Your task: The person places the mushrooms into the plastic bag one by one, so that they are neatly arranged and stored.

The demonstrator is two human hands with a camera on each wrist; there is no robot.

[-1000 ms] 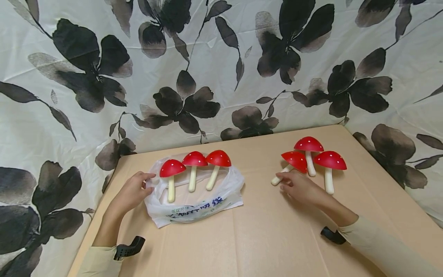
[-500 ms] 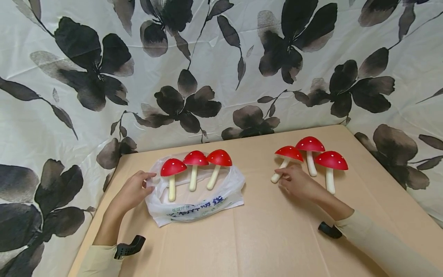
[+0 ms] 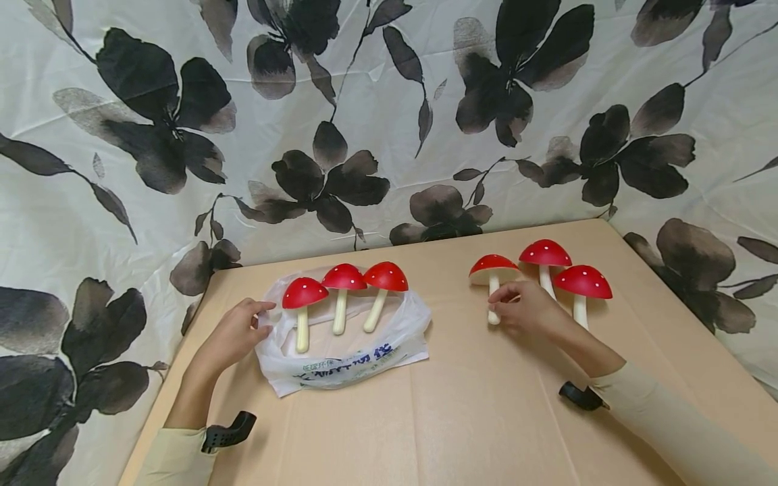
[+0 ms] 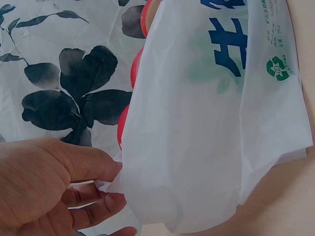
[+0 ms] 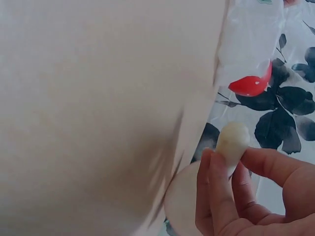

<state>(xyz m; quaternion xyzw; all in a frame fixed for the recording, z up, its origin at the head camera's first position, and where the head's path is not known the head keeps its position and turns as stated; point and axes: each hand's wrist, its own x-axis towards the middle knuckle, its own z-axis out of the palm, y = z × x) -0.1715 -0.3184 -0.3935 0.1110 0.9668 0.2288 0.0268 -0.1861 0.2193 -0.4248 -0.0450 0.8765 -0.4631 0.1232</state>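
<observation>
My left hand [image 3: 234, 337] pinches the left edge of a white plastic bag [image 4: 187, 147] between thumb and fingers. In the head view, three red-capped toy mushrooms with white dots and pale stems lie on the bag's open mouth: a left one [image 3: 304, 294], a middle one [image 3: 344, 277] and a right one [image 3: 386, 277]. To the right, my right hand [image 3: 527, 309] pinches the stem of another toy mushroom [image 3: 494, 264], its cap pointing away and its pale underside showing. The right wrist view shows the stem's rounded end [image 5: 233, 140] between thumb and fingertips.
Two more toy mushrooms lie just beyond the right hand, one at the back [image 3: 545, 253] and one at the right [image 3: 583, 282]. The tan table [image 3: 462, 405] ends at a white cloth [image 3: 425, 189] printed with dark flowers.
The right hand has turned the pinched mushroom: its cap has swung left, away from the other two, and the stem now points nearly straight toward the near side. The left hand stays on the bag.
</observation>
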